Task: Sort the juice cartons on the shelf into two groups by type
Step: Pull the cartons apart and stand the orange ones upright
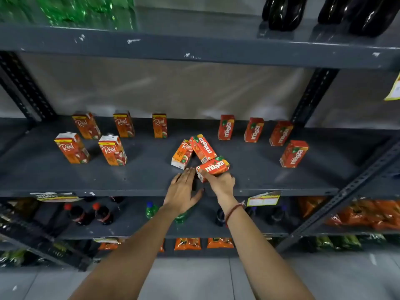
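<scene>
While three cartons lie unsorted mid-shelf (151,180), we count the sort as mostly done.
Five Real cartons (112,150) stand left, four Maaza cartons (294,154) right; our right hand (223,184) grips a fallen Maaza (214,167), our left hand (184,191) hovers spread wide, empty, near the fallen Real (182,154).

Just one view here, a wide-angle head cam looking forward and down at a grey metal shelf (129,180) from close range, about arm's length. The middle tier sits dead centre, the tier above fills the top edge, lower tiers and floor (194,278) run along the bottom.
</scene>
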